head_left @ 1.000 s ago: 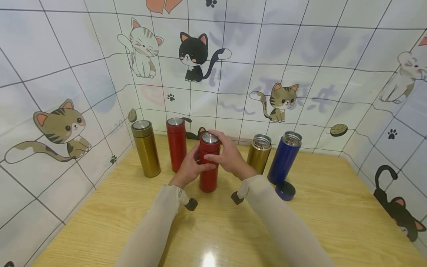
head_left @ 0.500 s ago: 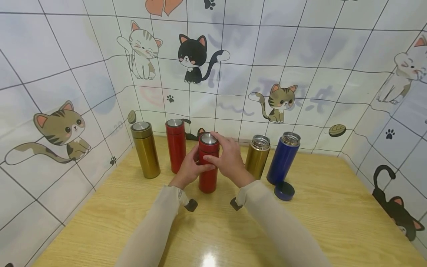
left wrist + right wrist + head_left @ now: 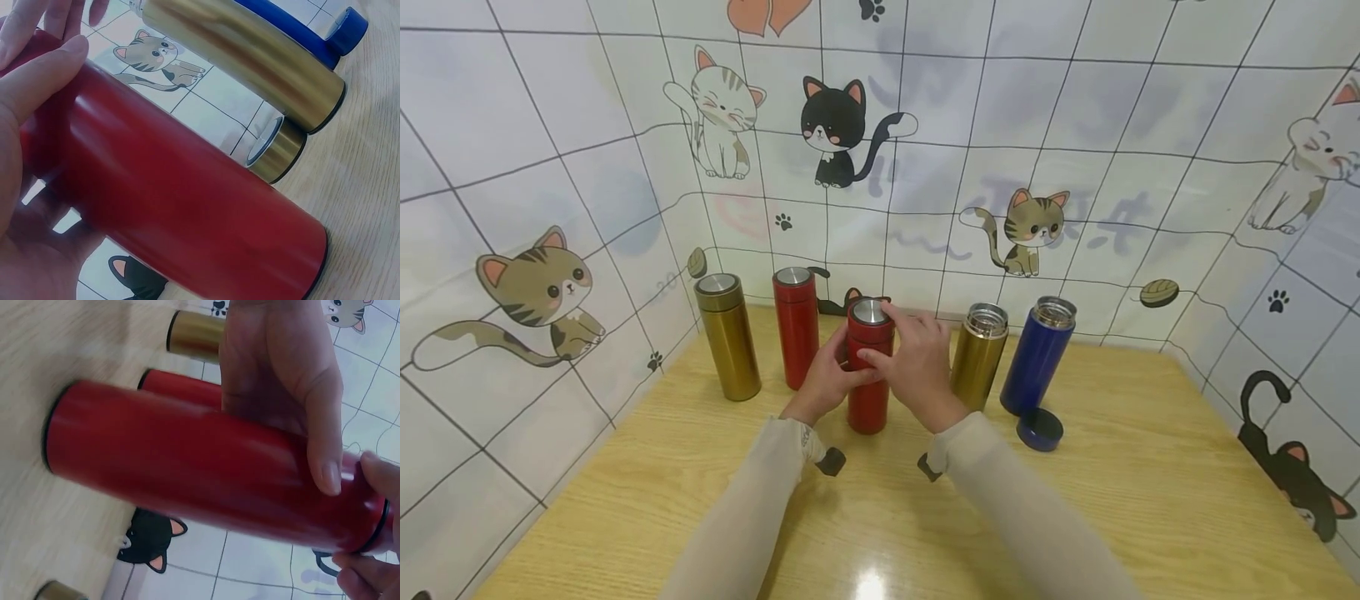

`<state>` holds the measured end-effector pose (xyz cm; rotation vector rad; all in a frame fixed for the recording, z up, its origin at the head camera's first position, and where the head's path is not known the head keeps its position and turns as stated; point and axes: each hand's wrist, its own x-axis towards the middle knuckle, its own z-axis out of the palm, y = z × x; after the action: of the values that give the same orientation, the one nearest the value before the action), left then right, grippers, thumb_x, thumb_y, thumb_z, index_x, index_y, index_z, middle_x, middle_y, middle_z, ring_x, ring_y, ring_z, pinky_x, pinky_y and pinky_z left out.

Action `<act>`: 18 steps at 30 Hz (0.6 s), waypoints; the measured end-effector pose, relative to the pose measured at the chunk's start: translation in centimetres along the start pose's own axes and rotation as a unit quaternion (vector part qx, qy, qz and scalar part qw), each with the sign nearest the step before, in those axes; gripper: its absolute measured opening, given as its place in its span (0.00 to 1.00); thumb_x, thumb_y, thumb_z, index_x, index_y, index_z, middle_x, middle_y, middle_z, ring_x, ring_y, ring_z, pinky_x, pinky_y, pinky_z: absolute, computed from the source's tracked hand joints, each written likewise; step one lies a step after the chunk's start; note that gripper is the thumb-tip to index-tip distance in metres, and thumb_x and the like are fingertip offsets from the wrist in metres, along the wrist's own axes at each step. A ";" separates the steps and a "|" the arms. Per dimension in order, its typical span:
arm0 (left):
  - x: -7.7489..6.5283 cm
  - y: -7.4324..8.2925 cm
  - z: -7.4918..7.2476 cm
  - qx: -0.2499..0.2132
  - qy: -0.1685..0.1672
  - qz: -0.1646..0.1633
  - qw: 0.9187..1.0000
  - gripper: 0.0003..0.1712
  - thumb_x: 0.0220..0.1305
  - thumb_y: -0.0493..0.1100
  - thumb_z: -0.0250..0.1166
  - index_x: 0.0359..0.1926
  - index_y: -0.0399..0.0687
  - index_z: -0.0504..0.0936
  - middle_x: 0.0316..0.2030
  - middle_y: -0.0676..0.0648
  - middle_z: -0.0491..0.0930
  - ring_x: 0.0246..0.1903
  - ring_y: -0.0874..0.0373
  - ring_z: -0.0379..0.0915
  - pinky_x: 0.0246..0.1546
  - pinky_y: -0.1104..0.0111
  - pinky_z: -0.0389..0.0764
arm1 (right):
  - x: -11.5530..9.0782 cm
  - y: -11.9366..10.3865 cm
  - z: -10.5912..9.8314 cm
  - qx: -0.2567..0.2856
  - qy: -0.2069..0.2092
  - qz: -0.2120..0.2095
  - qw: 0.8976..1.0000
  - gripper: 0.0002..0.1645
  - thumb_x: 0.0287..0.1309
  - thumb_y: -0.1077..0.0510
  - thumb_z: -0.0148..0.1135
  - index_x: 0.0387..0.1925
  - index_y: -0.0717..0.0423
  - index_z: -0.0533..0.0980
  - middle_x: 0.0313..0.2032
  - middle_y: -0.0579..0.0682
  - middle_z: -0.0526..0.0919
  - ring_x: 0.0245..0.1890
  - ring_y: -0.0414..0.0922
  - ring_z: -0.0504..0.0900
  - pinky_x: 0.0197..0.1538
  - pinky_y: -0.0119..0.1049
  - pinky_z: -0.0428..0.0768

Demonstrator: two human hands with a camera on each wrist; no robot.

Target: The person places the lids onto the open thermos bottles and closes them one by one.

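A red thermos flask point(image 3: 867, 408) stands upright on the table between both hands, its steel-topped lid point(image 3: 870, 312) in place. My left hand point(image 3: 829, 379) grips the flask's upper body from the left, thumb across the front, as the left wrist view also shows. On the lid's right side, the fingers and thumb of my right hand point(image 3: 922, 358) hold the lid; in the right wrist view those fingers point(image 3: 365, 578) appear at the right edge, round the lid end. Right of the hands, an uncapped gold flask point(image 3: 978, 358) shows its bare steel mouth.
An uncapped blue flask point(image 3: 1037, 358) stands at the right, with its blue lid point(image 3: 1040, 429) before it. A gold lid point(image 3: 287, 150) lies by the open gold flask. Capped gold point(image 3: 730, 346) and red point(image 3: 797, 333) flasks stand at left. Cat-printed walls point(image 3: 925, 183) enclose the wooden table point(image 3: 880, 517).
My right hand has turned about the lid, its fingers coming from behind the lid round to its right side. The left hand and the red thermos flask stay in place.
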<state>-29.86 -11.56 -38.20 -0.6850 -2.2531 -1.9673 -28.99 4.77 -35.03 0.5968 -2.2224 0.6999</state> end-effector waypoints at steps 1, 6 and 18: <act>0.2 -0.5 0.0 -0.004 -0.001 0.004 1.000 0.44 0.56 0.36 0.73 0.70 0.55 0.62 0.60 0.46 0.72 0.57 0.48 0.71 0.56 0.54 0.74 | 0.1 0.1 0.0 0.005 -0.010 0.004 1.000 0.43 0.45 0.45 0.78 0.62 0.53 0.72 0.49 0.51 0.83 0.46 0.49 0.71 0.48 0.46 0.66; 0.9 -2.6 -0.2 -0.014 -0.004 0.022 1.000 0.45 0.54 0.37 0.74 0.70 0.60 0.63 0.60 0.49 0.73 0.56 0.50 0.72 0.55 0.55 0.75 | 1.2 1.1 0.0 0.108 -0.103 0.025 0.989 0.46 0.48 0.50 0.77 0.66 0.53 0.65 0.56 0.51 0.76 0.54 0.49 0.67 0.55 0.49 0.70; 0.4 -1.2 -0.3 -0.015 -0.009 0.025 1.000 0.46 0.55 0.35 0.73 0.71 0.61 0.62 0.60 0.49 0.72 0.57 0.51 0.72 0.56 0.56 0.74 | 2.7 2.5 0.5 0.343 -0.222 0.092 0.908 0.44 0.51 0.62 0.74 0.68 0.43 0.64 0.59 0.46 0.73 0.60 0.49 0.70 0.60 0.53 0.71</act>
<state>-30.73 -11.82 -39.12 -0.7583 -2.1976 -1.9832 -32.41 5.80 -34.06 0.9682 -2.4383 1.6135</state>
